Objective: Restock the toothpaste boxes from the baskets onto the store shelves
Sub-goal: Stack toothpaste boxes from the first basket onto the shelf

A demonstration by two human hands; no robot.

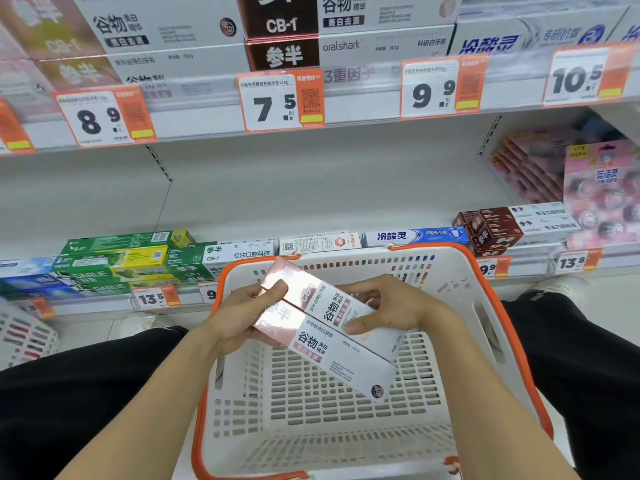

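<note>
Two pink-and-white toothpaste boxes lie side by side above the white basket (460, 271) with orange rim. My left hand (242, 313) grips their pink ends, thumb on top of the upper box (311, 292). My right hand (388, 306) holds the upper box from the right, fingers curled over its white part. The lower box (332, 355) slants down to the right over the basket's floor, which shows no other boxes. Matching pink-and-white boxes (131, 32) are stacked on the upper shelf at the left.
The lower shelf (311, 188) holds green, blue and brown toothpaste boxes (114, 258) along its front, with bare space behind. Price tags (280, 98) line the shelf edges. Pink packs (602, 192) stand at the right. Another basket (24, 334) shows at the left edge. My knees flank the basket.
</note>
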